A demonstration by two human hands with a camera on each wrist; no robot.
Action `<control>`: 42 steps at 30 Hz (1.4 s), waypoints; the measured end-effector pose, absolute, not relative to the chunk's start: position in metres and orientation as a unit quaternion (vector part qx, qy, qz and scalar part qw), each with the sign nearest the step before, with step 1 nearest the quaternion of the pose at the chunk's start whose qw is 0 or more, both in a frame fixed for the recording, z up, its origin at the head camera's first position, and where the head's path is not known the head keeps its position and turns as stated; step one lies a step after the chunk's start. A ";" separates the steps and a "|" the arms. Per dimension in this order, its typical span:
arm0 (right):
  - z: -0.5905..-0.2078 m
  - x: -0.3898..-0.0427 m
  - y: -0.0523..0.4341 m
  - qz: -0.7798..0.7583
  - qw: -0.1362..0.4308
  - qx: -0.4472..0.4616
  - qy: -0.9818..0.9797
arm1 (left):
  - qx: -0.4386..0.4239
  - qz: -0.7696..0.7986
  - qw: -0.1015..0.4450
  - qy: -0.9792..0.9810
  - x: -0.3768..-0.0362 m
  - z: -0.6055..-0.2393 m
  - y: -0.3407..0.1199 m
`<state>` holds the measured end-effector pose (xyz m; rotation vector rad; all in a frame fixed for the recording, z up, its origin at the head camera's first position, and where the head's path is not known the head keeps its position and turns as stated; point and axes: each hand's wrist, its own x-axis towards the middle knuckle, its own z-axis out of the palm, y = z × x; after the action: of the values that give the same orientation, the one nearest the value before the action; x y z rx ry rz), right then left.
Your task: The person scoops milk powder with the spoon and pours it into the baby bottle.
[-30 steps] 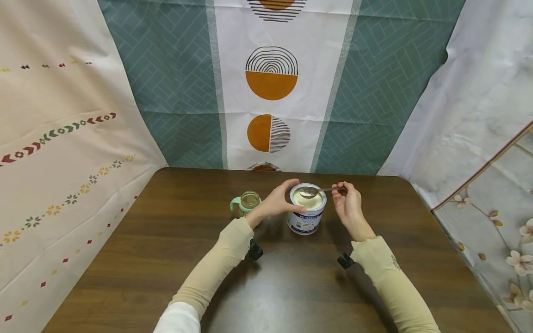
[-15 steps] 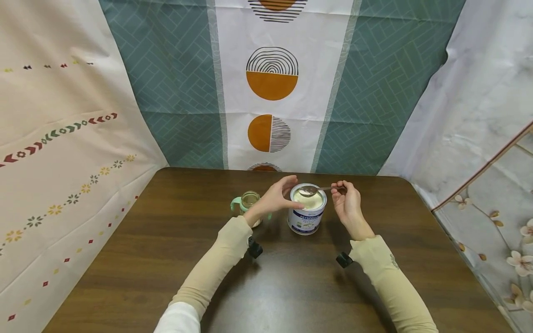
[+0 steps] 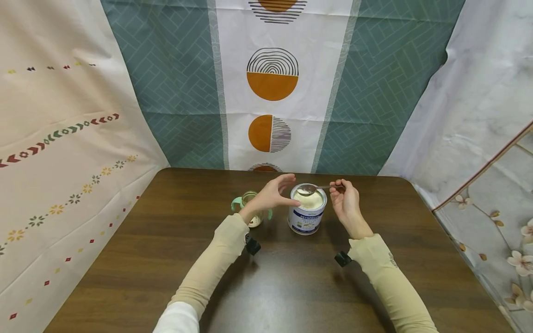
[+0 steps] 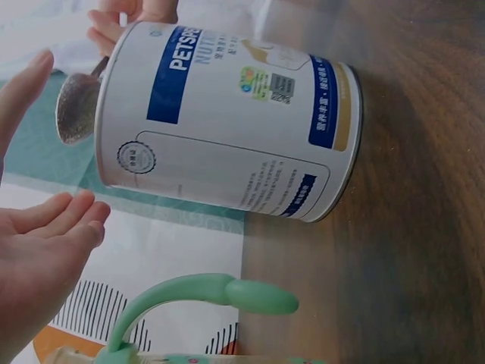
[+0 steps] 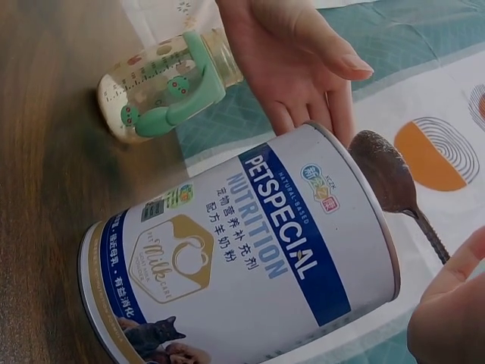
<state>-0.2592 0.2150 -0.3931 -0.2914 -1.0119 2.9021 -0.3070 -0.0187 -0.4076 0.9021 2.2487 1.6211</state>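
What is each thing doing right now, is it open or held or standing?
Can: open, upright, powder inside.
Spoon: held over can.
Baby bottle: capless, upright, untouched.
Left hand: open, beside can, apart from it.
Right hand: pinches spoon handle.

Glossy tin (image 3: 307, 216), metal spoon (image 3: 308, 189) (dull), wood table (image 3: 166, 259).

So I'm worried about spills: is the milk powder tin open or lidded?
Open. The tin stands upright with no lid, pale powder showing at its mouth, and the spoon hovers over it.
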 end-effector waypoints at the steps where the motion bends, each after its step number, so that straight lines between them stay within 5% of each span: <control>1: -0.393 -0.259 0.215 0.939 0.026 -0.094 -0.330 | 0.309 0.550 0.114 0.768 -0.307 -0.406 -0.020; 42: -0.380 -0.262 0.191 0.930 -0.004 -0.058 -0.363 | 0.307 0.537 0.103 0.779 -0.306 -0.391 -0.057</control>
<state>-0.2621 0.1907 -0.3796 -0.1837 -1.1422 2.9286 -0.3061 -0.0565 -0.3911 0.9056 2.2988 1.5843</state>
